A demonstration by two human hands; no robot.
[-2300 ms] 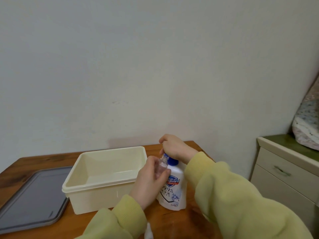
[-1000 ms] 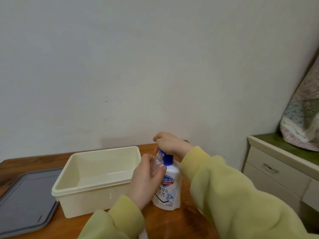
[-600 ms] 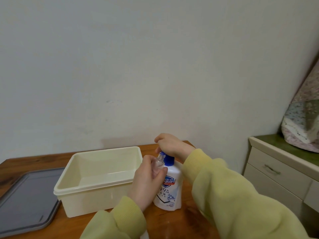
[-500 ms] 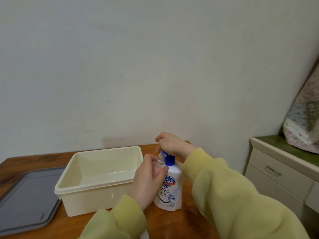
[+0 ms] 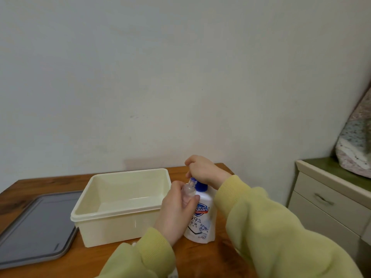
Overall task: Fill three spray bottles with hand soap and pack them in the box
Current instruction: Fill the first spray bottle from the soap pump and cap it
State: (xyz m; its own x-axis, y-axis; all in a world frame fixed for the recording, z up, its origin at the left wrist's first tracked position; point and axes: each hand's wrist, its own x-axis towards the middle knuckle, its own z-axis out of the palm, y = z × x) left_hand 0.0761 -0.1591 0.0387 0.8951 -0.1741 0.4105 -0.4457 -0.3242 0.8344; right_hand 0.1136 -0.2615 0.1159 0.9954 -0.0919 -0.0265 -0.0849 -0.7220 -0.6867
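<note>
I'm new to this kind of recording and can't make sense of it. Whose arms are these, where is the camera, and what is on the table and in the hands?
There is no machine here: a person in yellow-green sleeves works with bare hands, and one wide camera on their head looks forward and down.

On the wooden table stands an open cream box, with nothing visible inside. A flat grey lid lies to its left. Right of the box stands a white hand soap bottle with a blue pump.

The left hand holds a small clear spray bottle up at the pump's spout. The right hand rests on top of the pump, apparently pressing soap out. How full the little bottle is cannot be told.

A cabinet stands on the right.
</note>
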